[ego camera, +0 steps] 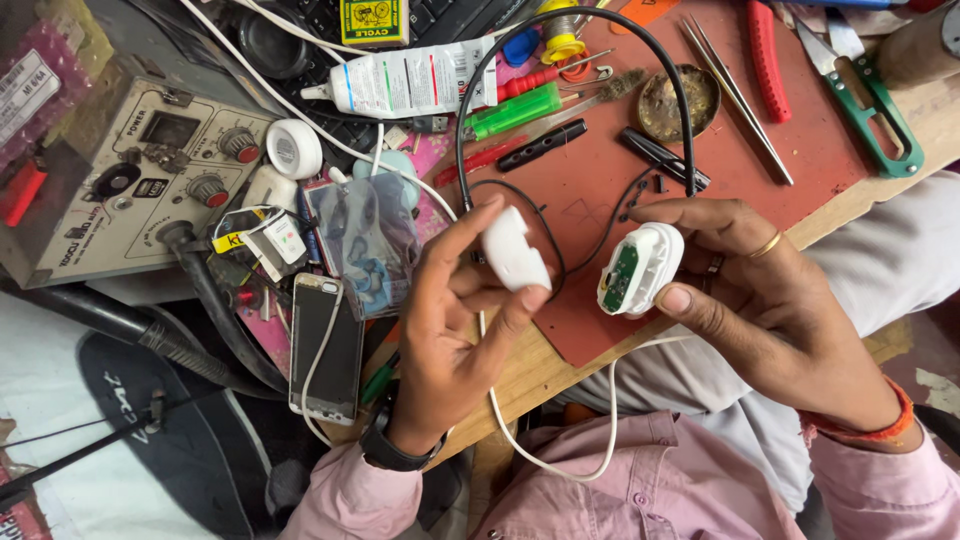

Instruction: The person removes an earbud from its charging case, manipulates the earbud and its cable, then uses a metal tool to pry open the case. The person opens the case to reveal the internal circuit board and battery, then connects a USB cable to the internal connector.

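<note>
Far left of the frame: a beige bench unit [120, 180] with red-capped knobs stands on the tabletop [900, 130], a thick black hose leaving its lower front. Just right of it lie a round white reel [294, 149], a clear plastic bag [368, 240] of small parts and, below these, a phone [326, 348] face up with a white cable across its screen.

Centre: the left hand [450, 320], a dark watch on its wrist, is curled with thumb and fingers pinched on a white plastic cover [515, 250], held above the near edge of a red work mat [640, 180]. A white cable [560, 455] hangs below the hands over a pink sleeve.

Right of centre: the right hand [770, 290], rings on two fingers, grips a white charger body [640, 268] between thumb and fingers; its open face shows a green circuit board. Cover and body are near each other but apart. A thin black wire loops over the mat behind both hands.

Top centre: a white glue tube [410, 82], a green screwdriver [512, 112] and a red one lie side by side.

Upper right: a round tarnished tin [680, 102], metal tweezers [737, 95], a red-handled tool [765, 55] and green-handled snips [870, 95] lie on the mat.
</note>
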